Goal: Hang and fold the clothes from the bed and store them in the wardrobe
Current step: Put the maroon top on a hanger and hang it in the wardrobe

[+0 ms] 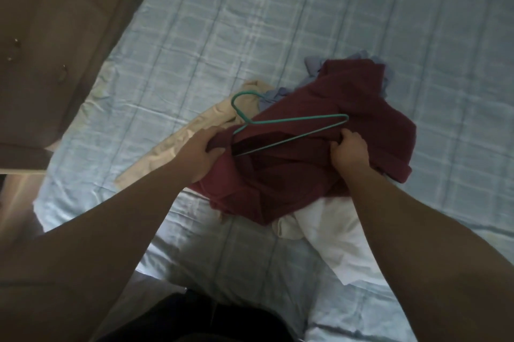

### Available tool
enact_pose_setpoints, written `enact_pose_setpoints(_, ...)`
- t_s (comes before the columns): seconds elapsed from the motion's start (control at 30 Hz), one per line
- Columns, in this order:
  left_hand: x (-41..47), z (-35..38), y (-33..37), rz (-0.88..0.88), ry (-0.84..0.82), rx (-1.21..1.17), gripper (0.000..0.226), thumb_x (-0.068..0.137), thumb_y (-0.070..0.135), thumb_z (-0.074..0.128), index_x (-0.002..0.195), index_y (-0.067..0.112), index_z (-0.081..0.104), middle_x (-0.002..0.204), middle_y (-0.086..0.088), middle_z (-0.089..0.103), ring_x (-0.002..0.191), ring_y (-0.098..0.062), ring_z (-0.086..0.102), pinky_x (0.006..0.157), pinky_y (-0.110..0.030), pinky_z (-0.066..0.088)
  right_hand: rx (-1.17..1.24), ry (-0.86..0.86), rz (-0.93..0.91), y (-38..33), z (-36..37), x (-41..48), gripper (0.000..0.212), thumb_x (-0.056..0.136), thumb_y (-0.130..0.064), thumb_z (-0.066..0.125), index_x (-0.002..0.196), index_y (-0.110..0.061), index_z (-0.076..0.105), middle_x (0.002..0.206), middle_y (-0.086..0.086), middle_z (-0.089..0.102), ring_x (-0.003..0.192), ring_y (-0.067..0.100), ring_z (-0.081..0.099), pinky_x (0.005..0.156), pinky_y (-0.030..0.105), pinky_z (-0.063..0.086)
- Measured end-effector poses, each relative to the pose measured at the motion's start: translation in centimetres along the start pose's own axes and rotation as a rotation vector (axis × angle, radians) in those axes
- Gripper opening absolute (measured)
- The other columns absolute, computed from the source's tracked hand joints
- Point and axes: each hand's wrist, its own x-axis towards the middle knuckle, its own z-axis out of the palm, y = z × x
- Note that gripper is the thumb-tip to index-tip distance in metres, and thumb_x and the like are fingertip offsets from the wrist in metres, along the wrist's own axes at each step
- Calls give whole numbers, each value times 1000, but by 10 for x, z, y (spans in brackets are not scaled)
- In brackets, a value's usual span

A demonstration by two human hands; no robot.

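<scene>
A maroon garment (pixel 319 130) lies bunched on the bed's pale blue checked sheet (pixel 222 35). A green wire hanger (pixel 289 119) rests across it, its lower left corner slipped inside the cloth, its hook pointing up and left. My left hand (pixel 199 153) grips the garment's left edge by the hanger's corner. My right hand (pixel 349 151) pinches the maroon cloth near the hanger's right end. Under the maroon garment lie a beige garment (pixel 194 133), a light blue garment (pixel 314 63) and a white garment (pixel 333 233).
A brown wardrobe (pixel 50 35) with small metal handles stands at the left beside the bed. The sheet stretches far to the right and behind the pile. My dark trousers (pixel 194 316) show at the bottom edge.
</scene>
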Motion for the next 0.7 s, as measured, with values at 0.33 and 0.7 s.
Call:
enact_pose_setpoints(0.33, 3, -28, 10, 41, -73, -107, 46, 83, 16, 66, 127, 25, 59, 112, 11, 61, 107, -10, 57, 90, -7, 37, 445, 247, 11, -25, -88, -11, 18, 79, -27, 55, 94, -30, 66, 85, -9, 66, 82, 14, 61, 75, 25, 42)
enact_pose_setpoints(0.7, 2, -60, 54, 214, 9, -3, 31, 93, 18, 62, 125, 18, 60, 109, 7, 63, 95, -3, 55, 76, -5, 35, 646, 351, -66, -68, -144, -101, 19, 79, -32, 52, 87, -34, 68, 83, -3, 73, 81, 14, 69, 78, 41, 57)
